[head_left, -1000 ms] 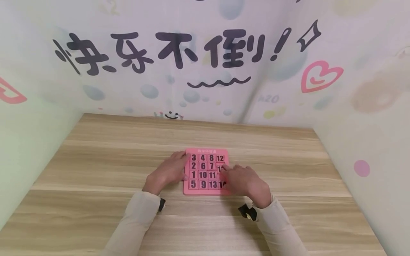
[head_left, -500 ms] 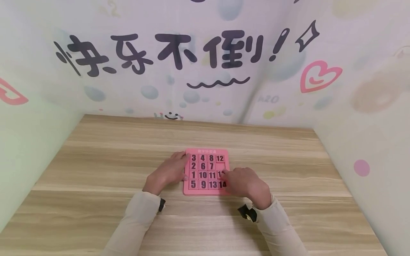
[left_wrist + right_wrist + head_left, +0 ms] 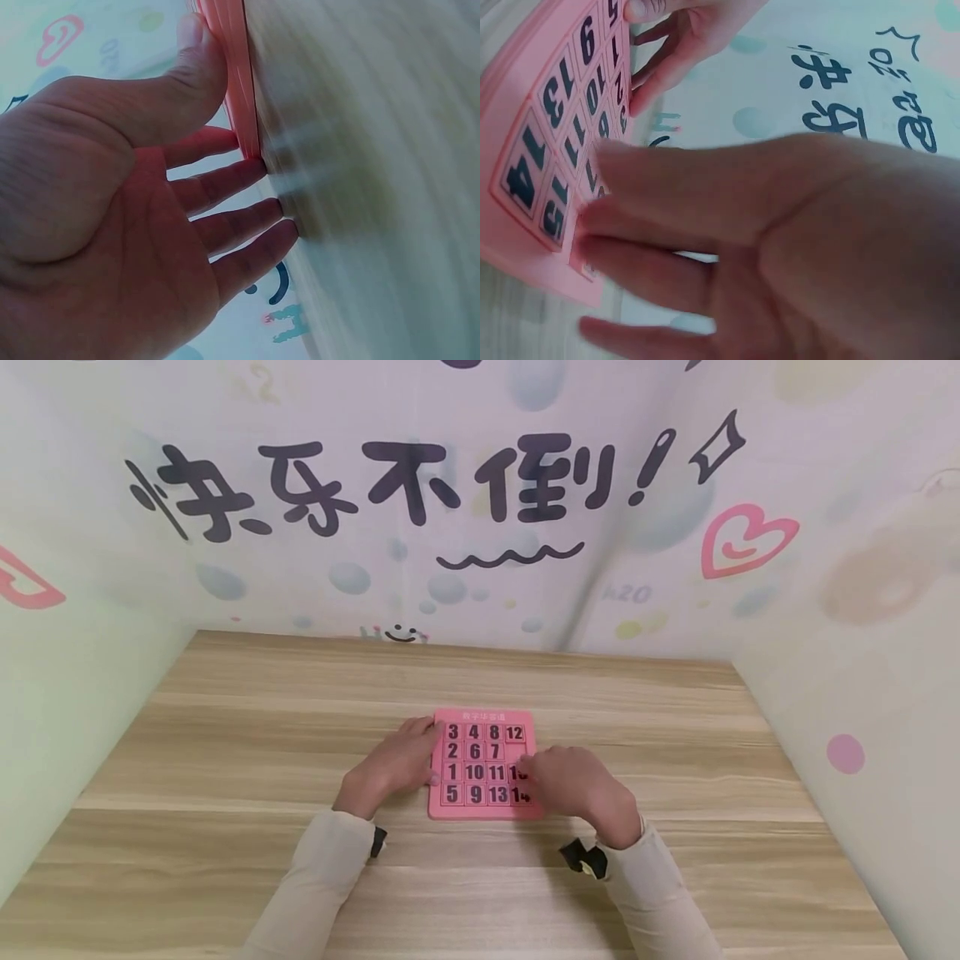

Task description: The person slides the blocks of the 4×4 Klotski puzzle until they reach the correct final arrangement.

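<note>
Tile 15 (image 3: 553, 210) now lower than second ago, in third row. Pink puzzle (image 3: 480, 812) lies on counter (image 3: 300, 685). Left hand (image 3: 397, 762), fingers extended, touches left edge; right hand (image 3: 573, 783), fingers loosely extended, over right side.

A second ago we saw the 15 (image 3: 517, 772) in the right column's second row; now we find it one row lower, beside the 11 (image 3: 497, 772) and above the 14 (image 3: 519, 795). The gap (image 3: 513, 750) now lies under the 12 (image 3: 514, 733). Our right hand (image 3: 573, 782) has brought a fingertip (image 3: 524, 764) down with the tile, leaving more of its number visible.
</note>
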{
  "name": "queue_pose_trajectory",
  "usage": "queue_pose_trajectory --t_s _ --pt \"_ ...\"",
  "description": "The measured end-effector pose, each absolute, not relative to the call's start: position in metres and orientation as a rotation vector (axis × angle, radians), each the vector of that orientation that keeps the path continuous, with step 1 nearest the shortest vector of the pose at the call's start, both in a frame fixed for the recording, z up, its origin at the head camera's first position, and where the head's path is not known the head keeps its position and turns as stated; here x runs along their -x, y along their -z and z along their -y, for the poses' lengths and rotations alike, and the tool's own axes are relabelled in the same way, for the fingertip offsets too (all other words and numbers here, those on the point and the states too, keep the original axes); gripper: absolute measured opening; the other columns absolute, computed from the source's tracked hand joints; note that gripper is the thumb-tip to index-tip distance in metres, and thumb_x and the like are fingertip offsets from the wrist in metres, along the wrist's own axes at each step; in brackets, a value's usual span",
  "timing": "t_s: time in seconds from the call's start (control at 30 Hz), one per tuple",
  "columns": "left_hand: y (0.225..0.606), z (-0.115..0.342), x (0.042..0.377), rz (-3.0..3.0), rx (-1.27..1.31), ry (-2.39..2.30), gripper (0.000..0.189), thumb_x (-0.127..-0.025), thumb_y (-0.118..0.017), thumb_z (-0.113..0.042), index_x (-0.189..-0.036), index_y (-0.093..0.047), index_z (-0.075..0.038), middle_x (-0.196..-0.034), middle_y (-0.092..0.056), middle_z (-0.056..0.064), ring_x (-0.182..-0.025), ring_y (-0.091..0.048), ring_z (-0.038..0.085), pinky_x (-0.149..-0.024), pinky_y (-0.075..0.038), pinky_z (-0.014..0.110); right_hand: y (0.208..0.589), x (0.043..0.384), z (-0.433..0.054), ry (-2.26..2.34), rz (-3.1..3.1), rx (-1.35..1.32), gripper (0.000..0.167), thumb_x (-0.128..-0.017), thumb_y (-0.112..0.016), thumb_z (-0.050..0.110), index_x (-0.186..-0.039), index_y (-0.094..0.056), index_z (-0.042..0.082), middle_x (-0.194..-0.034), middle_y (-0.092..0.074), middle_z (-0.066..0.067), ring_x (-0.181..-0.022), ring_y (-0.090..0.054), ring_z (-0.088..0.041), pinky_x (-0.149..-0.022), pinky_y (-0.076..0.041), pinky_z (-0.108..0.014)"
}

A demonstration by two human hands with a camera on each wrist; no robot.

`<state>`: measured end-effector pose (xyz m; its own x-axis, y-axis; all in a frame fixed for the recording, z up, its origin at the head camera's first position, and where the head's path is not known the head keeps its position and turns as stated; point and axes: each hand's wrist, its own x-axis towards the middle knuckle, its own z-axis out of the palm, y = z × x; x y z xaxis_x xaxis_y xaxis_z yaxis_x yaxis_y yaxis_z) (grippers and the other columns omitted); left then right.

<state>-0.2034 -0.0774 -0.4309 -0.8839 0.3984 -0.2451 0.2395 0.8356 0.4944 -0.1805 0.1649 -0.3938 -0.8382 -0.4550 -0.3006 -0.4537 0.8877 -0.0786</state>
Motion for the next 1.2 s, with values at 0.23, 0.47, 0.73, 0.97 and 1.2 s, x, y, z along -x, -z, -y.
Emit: queue_pose_trajectory --t_s 0.23,0.47,0.73,0.97,1.2 --pt "0.431 0.078 0.204 -2.677 -0.492 -0.667 0.078 -0.092 -0.069 -0.015 -0.155 -0.027 -0.001 -0.163 -0.020 0.020 -0.151 -0.015 0.038 -0.125 -0.015 0.051 0.406 0.191 -0.167 0.131 -2.876 0.634 0.046 -0.102 -0.055 0.029 -0.143 -0.053 0.009 -0.151 -0.047 -0.012 -0.139 -0.042 -0.043 -0.109 -0.042 -0.059" --pt "0.432 0.076 0.205 -2.677 -0.494 -0.678 0.079 -0.091 -0.071 -0.015 -0.155 -0.027 -0.001 -0.163 -0.021 0.020 -0.151 -0.016 0.039 -0.125 -0.016 0.051 0.420 0.199 -0.166 0.100 -2.917 0.611 0.054 -0.103 -0.052 0.036 -0.149 -0.045 0.008 -0.156 -0.039 -0.010 -0.144 -0.032 -0.043 -0.109 -0.041 -0.062" --pt "0.432 0.076 0.203 -2.672 -0.476 -0.682 0.078 -0.091 -0.070 -0.015 -0.155 -0.027 -0.002 -0.163 -0.021 0.020 -0.151 -0.016 0.037 -0.124 -0.016 0.052 0.427 0.200 -0.164 0.084 -2.820 0.569 0.063 -0.103 -0.049 0.043 -0.154 -0.034 0.009 -0.161 -0.028 -0.008 -0.149 -0.021 -0.041 -0.116 -0.032 -0.060" --pt "0.433 0.075 0.204 -2.676 -0.479 -0.681 0.079 -0.090 -0.070 -0.015 -0.155 -0.027 -0.001 -0.162 -0.021 0.020 -0.151 -0.017 0.037 -0.124 -0.017 0.053 0.425 0.199 -0.164 0.077 -2.812 0.560 0.061 -0.102 -0.050 0.044 -0.152 -0.040 0.010 -0.160 -0.032 -0.010 -0.148 -0.023 -0.042 -0.115 -0.034 -0.061" --pt "0.433 0.075 0.203 -2.675 -0.466 -0.697 0.078 -0.091 -0.070 -0.014 -0.155 -0.027 -0.002 -0.163 -0.021 0.020 -0.151 -0.017 0.037 -0.124 -0.017 0.053 0.421 0.197 -0.163 0.097 -2.804 0.573 0.060 -0.100 -0.054 0.043 -0.150 -0.044 0.010 -0.158 -0.037 -0.010 -0.144 -0.033 -0.041 -0.111 -0.039 -0.060"
